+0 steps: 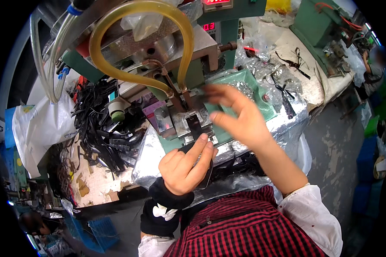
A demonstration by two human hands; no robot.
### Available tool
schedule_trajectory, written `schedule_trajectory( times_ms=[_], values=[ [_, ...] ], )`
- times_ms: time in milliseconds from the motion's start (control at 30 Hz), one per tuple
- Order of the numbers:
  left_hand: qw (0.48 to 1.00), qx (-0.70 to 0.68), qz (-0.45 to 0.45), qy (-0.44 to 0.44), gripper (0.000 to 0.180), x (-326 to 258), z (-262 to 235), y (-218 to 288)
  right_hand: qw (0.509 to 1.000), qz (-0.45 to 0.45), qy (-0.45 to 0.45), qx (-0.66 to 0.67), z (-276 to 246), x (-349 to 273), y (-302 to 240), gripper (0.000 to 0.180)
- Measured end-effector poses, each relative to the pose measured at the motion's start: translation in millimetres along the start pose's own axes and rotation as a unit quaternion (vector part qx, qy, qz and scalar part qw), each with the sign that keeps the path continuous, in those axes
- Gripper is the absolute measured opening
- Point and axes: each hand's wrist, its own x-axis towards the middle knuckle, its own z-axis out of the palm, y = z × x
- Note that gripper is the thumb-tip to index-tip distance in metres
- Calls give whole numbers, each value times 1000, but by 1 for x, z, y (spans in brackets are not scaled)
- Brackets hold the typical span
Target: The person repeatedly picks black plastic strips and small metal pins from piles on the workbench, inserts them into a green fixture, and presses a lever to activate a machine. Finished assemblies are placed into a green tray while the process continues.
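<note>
Left hand (185,165) low centre, fingers curled shut around a dark flat strap piece (201,171); index and middle fingertips press at the front edge of the machine bed, just below the small dark metal plate (194,125) standing on the clamp. Black wrist cuff (165,205) on that arm. The strap piece sits between palm and fingers, mostly hidden, its lower edge poking out under the hand.

Right hand (238,113) raised over the green tray (248,88), blurred, fingers spread and loose, nothing clearly in it; a dark smear near the fingertips, cannot tell what it is.

Green press machine (188,51) fills the top centre; yellow hose (137,40) loops wide over its head and drops to the clamp, crowding the room above the bed. Clear tubes (45,64) hang at the left. Gap between the two hands is narrow, open only toward the person's body.

Left of the machine a heap of black straps (101,124) runs up to the bench edge; white bag (40,128) beyond it. Silver foil sheet (154,158) drapes over the front bench edge. Right of the tray crinkled clear plastic bags (270,64), then a bare worn bench top (304,81) ending at a rough edge, grey floor (330,141) open beside it.
</note>
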Motion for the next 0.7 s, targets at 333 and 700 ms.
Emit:
schedule_trajectory(
  times_ms=[333, 700],
  values=[
    [999, -30, 31, 20, 35, -3, 16, -13, 881, -63, 201, -424, -83, -11, 92, 15],
    [987, 9, -156, -31, 41, -51, -49, 28, 780, -59, 199, -591, -63, -15, 107, 6]
  ],
)
